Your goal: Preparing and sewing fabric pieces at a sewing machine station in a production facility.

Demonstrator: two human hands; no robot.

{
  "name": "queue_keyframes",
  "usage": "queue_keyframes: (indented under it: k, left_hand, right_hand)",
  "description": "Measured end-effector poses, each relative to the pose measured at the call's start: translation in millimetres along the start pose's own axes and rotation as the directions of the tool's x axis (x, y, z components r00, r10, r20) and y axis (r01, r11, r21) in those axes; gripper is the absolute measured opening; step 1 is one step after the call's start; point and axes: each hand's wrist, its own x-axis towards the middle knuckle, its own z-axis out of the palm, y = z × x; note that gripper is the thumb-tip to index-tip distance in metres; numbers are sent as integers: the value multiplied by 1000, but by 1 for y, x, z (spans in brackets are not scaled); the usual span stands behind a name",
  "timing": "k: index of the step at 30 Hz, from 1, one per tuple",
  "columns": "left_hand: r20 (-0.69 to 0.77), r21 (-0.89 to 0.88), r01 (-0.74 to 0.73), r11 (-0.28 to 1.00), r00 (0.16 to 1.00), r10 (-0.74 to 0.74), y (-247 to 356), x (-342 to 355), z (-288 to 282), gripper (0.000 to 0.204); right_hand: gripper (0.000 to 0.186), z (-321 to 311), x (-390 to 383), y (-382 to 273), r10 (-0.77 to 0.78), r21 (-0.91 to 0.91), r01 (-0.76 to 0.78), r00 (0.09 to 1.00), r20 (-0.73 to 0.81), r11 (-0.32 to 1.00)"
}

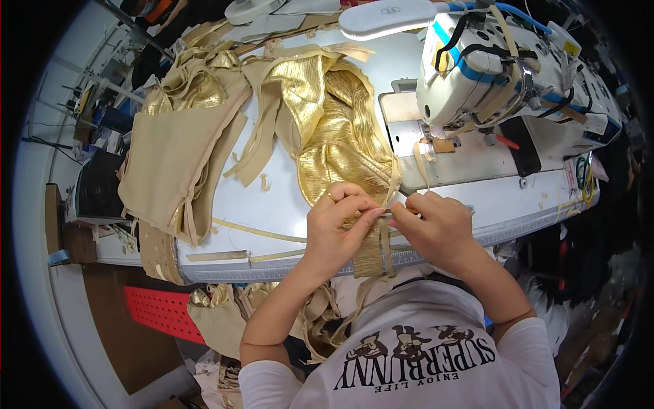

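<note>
Near the table's front edge, my left hand (pixel 344 221), with a ring on one finger, pinches the beige-bound edge of a shiny gold garment (pixel 327 136). My right hand (pixel 430 225) is closed beside it on a thin metal item, perhaps a small tool, at that same edge; its exact shape is hidden by my fingers. The garment spreads up the table above both hands, with beige strips at its left, and part of it hangs between my wrists over the edge.
A white sewing machine (pixel 463 68), with a lamp (pixel 381 19) and metal plate, stands at upper right. A pile of beige and gold pieces (pixel 163 163) lies left on the white table (pixel 245 211). More pieces (pixel 225 317) rest below the table by a red perforated panel (pixel 157 307).
</note>
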Motion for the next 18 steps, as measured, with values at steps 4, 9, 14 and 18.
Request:
queue_keyframes:
  k: [4,9,14,18]
  left_hand:
    - [-8,-37,33,999,999,-33,-2,1,-2,8]
    - [226,69,-217,974,954,197,-9,25,-18,24]
    - [558,426,-679,598,717,418,-15,83,-23,49]
    - [708,453,-642,618,681,188,-26,131,-23,68]
  right_hand:
    - [25,-4,-5,5,102,197,-119,990,92,973]
    - [46,-3,-11,-8,437,729,-555,815,380,401]
    - [49,18,-7,-41,406,676,-733,642,650,78]
    - [44,33,8,-42,453,736,-644,603,657,-210]
